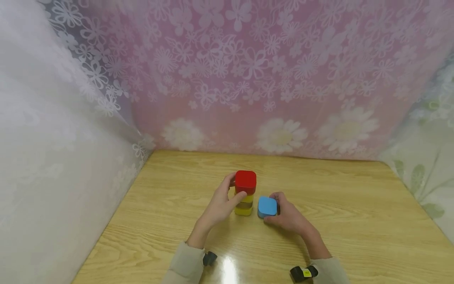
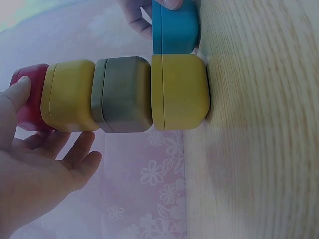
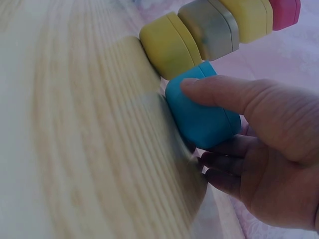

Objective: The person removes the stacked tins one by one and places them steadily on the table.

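Four boxes (image 1: 249,198) form a stack just below the centre of the head view; the left hand (image 1: 221,203) grips its red top box (image 1: 245,180) between thumb and fingers. Slightly right, beside the stack, the right hand (image 1: 289,216) grasps a blue box (image 1: 267,206).

One stack of four boxes (image 1: 244,205), one blue box (image 1: 267,206) to its right
In the stack: one red box (image 1: 245,180), two yellow boxes (image 2: 180,92), one grey box (image 2: 124,94). One left hand (image 1: 220,204) at its left, one right hand (image 1: 288,217) to its right. One table (image 1: 354,205) beneath it.
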{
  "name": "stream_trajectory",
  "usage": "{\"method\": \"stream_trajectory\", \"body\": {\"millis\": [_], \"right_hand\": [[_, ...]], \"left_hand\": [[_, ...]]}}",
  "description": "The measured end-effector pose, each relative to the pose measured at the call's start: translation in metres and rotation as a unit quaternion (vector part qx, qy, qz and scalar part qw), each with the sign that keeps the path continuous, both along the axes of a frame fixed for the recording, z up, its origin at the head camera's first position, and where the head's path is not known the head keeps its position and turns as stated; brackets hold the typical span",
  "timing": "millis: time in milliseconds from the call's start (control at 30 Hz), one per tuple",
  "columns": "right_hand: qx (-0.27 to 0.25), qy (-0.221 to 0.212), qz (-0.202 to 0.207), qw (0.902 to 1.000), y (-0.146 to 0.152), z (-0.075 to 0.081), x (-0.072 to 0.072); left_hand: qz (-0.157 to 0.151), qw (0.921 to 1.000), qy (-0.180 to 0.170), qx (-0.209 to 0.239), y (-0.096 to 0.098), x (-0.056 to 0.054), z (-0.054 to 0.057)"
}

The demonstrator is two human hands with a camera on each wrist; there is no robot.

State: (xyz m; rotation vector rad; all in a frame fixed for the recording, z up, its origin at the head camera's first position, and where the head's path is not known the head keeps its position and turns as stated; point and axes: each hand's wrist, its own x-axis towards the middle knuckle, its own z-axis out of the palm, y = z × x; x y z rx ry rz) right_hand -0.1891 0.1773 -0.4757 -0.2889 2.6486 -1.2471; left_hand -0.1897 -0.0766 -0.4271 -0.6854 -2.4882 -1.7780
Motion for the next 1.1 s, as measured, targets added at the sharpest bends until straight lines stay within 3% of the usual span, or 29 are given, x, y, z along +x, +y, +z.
{"method": "stream_trajectory", "body": {"millis": [467,733,1100], "right_hand": [[-0.006,0.001,0.004,1.0,0.003,-0.006,0.003],[-0.015,0.024,0.029,0.9992,0.003,-0.004,0.002],[-0.075,0.106,0.05,0.9903,-0.008,0.031,0.008]], "left_hand": [[0.004,0.9998,-0.016,-0.005,0.003,0.001,-0.003],[0.004,0.9997,-0.023,-0.002,0.002,0.0,-0.003],[0.006,0.9999,-0.01,-0.002,0.002,-0.004,-0.003]]}}
